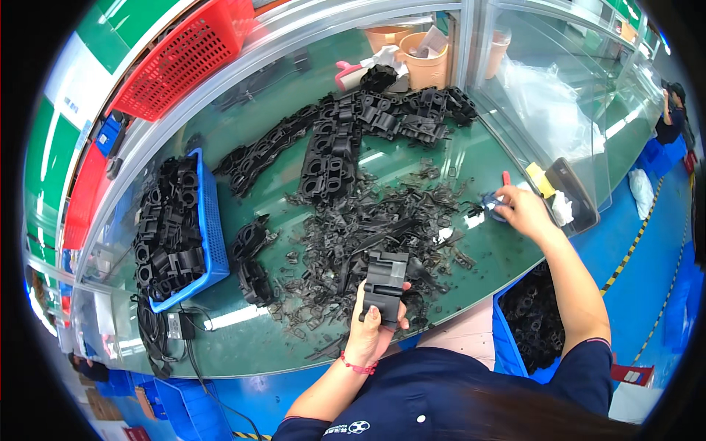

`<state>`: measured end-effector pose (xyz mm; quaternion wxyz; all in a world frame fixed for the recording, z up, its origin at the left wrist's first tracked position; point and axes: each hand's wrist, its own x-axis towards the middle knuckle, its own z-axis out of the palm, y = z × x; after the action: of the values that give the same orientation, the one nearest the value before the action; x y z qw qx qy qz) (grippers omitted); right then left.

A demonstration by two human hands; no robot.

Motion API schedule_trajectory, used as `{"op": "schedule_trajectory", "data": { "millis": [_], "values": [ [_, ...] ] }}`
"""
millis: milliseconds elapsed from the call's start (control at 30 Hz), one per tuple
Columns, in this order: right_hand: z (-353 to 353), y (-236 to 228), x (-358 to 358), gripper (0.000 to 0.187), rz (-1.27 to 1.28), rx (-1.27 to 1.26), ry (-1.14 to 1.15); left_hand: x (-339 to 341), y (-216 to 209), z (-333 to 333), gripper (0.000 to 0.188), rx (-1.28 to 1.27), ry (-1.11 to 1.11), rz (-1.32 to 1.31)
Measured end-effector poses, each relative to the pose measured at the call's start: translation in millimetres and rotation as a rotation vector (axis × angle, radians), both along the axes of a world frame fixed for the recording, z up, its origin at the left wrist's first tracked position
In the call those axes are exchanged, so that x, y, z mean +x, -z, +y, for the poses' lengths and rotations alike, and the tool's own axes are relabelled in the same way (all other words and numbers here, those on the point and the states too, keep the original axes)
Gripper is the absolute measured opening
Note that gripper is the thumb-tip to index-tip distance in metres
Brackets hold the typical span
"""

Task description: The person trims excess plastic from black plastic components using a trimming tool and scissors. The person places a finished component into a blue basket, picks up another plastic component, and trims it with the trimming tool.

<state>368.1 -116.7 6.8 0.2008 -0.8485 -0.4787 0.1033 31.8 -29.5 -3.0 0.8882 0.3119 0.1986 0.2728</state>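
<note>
My left hand (376,329) is closed around a black molded plastic part (386,279), held up above the heap near the table's front edge. Off to the right, my right hand (526,212) reaches out with its fingers closed on a small tool with dark blue handles (494,204); its kind is hard to make out. Just beyond those fingers lies a thin red object (506,178). Between my hands spreads a heap of black plastic scraps (360,235). Rows of similar black parts (331,151) are stacked behind it.
A blue basket (215,235) full of black parts stands left, beside a coiled black cable (152,331). Two orange buckets (426,67) are at the back. A dark tray (573,195) lies right; a blue bin (507,323) of black parts sits below the table's front edge.
</note>
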Motion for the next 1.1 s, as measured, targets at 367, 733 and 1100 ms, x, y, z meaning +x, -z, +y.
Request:
{"op": "schedule_trajectory", "data": {
  "millis": [367, 733, 1100],
  "values": [
    [12, 26, 45, 0.036, -0.320, -0.189, 0.315, -2, -2, -5, 0.094, 0.094, 0.001, -0.074],
    [9, 31, 70, 0.021, -0.233, 0.122, 0.290, -5, 13, -4, 0.084, -0.234, 0.097, -0.187],
    [6, -37, -124, 0.020, 0.940, 0.281, -0.135, 5, -5, -5, 0.038, -0.306, -0.003, -0.114]
  ]
}}
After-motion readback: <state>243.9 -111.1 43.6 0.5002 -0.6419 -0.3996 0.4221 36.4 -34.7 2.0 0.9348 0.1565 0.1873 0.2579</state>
